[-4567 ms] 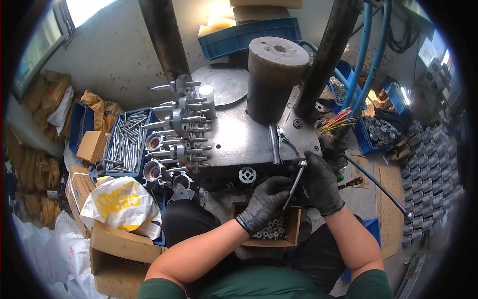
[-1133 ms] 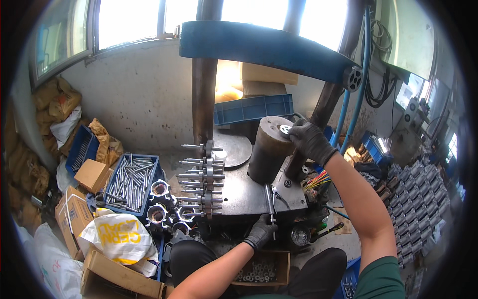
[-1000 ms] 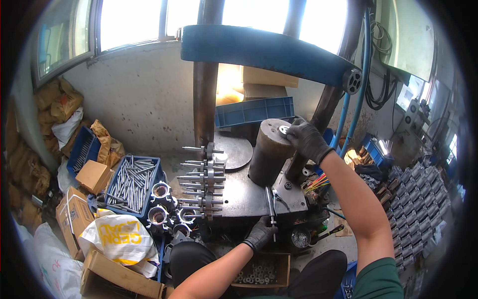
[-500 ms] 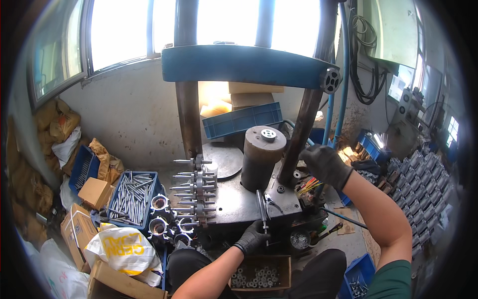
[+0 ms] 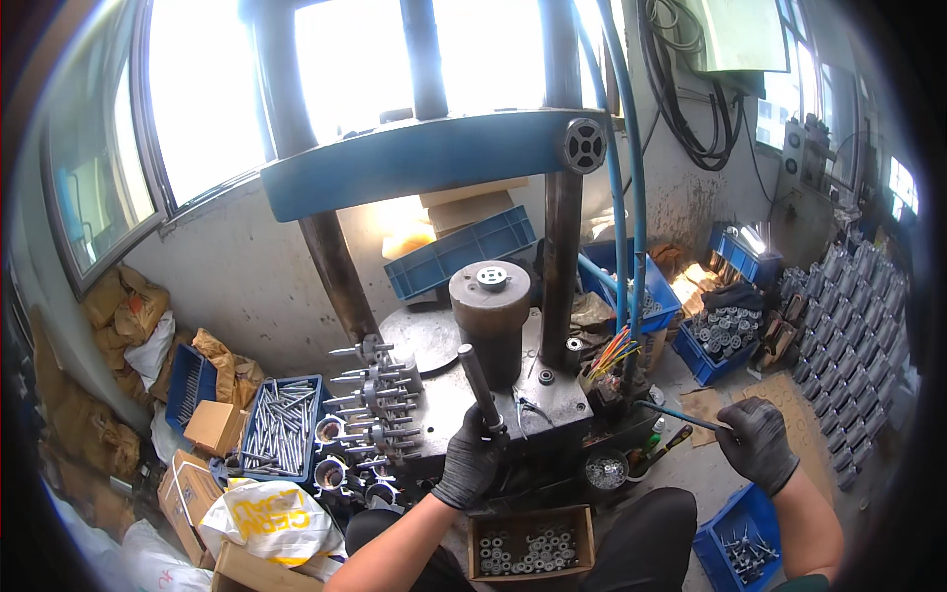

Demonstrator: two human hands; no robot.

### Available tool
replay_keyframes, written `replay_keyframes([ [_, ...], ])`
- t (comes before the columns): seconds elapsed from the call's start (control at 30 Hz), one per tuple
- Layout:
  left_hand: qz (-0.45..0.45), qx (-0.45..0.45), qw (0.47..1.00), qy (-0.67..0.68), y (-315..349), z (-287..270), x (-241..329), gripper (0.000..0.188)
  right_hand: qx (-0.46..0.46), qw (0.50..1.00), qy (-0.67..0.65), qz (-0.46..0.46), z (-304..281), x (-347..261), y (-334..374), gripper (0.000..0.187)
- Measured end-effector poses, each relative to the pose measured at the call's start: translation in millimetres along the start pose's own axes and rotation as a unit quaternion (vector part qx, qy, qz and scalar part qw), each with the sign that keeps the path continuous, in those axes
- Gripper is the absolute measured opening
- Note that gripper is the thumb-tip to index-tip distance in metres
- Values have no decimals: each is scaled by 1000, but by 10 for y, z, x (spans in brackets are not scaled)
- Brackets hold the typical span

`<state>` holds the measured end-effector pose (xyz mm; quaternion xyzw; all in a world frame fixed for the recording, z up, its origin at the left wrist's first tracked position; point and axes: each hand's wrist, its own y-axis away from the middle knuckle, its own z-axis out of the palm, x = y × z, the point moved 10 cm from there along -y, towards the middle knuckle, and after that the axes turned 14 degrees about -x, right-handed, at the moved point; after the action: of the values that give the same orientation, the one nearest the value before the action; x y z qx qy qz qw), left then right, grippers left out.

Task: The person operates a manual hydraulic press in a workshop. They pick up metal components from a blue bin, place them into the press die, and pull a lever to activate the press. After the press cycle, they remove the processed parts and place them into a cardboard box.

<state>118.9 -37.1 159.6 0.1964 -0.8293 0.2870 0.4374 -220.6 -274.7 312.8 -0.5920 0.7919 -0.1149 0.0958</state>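
Note:
My gloved left hand is wrapped round a metal tube with a collar near its lower end, held tilted up in front of the press cylinder. My gloved right hand is closed at the end of a thin teal lever on the press's right side. A round slotted metal disc rests on top of the cylinder. Pliers lie on the press bed to the right of the tube. Several rotor-like shafts stand in a row along the bed's left edge.
The blue crossbeam spans the press posts, with another slotted disc at its right end. A box of small rings sits between my knees. Blue crates hold shafts at left and small parts at right. Metal housings are stacked far right.
My left hand has moved up with the tube, tilting it upright off the bed. My right hand has come down from beside the press post to the teal lever. The view has shifted.

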Motion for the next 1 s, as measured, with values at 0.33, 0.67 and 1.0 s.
replay_keyframes([
  [0.33,163,40,916,364,-1489,-620,547,54,198,979,-38,8,-557,356,-1127,44],
  [0.67,107,182,976,46,-2592,-1152,484,40,61,989,-76,112,-380,686,-1703,80],
  [1.0,81,69,989,-100,-2896,-955,590,36,75,989,-66,112,-336,653,-1602,45],
])
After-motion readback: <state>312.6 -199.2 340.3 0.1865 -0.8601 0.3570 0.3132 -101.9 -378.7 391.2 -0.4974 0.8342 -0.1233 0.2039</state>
